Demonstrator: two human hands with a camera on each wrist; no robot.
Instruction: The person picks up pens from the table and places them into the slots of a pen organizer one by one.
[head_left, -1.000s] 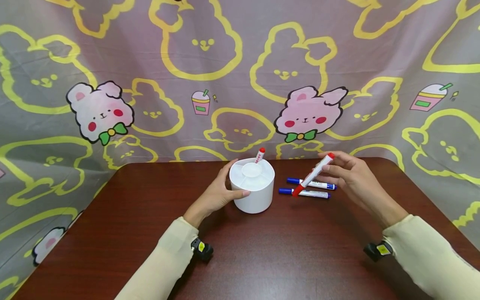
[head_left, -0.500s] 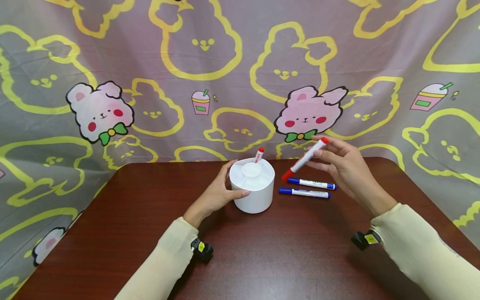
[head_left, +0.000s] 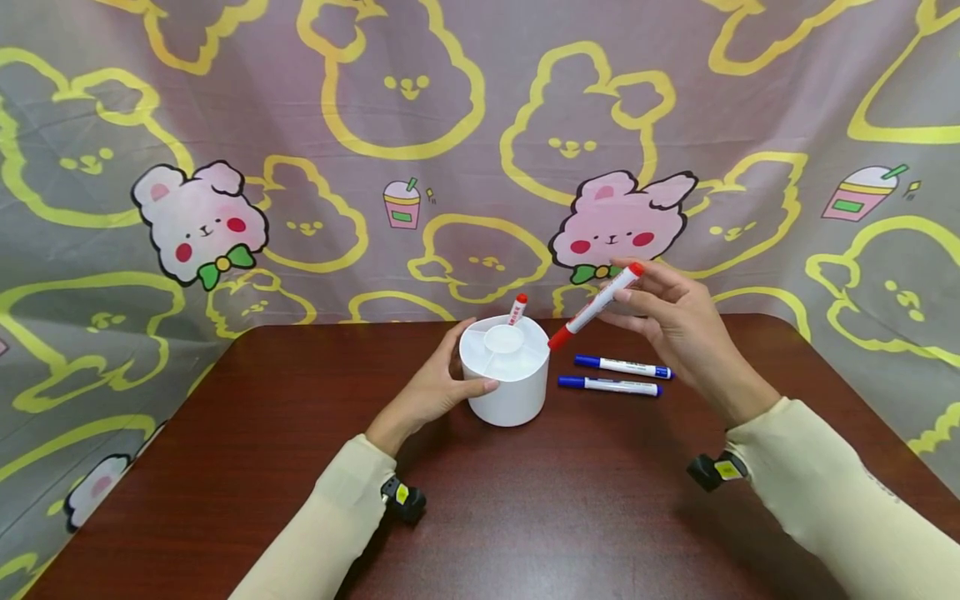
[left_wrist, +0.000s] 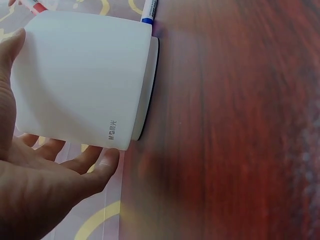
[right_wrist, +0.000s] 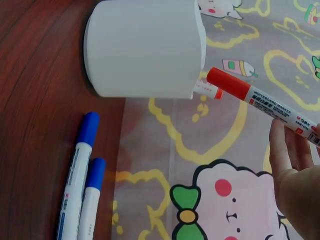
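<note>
A white round pen holder (head_left: 507, 400) with several compartments stands upright on the table. My left hand (head_left: 431, 387) grips its left side, thumb at the front near the rim and fingers around the back, as the left wrist view (left_wrist: 80, 75) also shows. One red-capped whiteboard marker (head_left: 517, 310) stands in a rear compartment. My right hand (head_left: 675, 321) pinches another red whiteboard marker (head_left: 596, 307) near its upper end. That marker slants down to the left, its red cap (right_wrist: 227, 84) right at the holder's right rim.
Two blue whiteboard markers (head_left: 624, 367) lie side by side on the brown table (head_left: 480, 517), right of the holder and below my right hand. A patterned curtain (head_left: 465, 100) hangs right behind the table's far edge.
My right hand has moved left and up with the red whiteboard marker, from over the blue markers to the holder's rim. My left hand keeps its grip on the pen holder.
</note>
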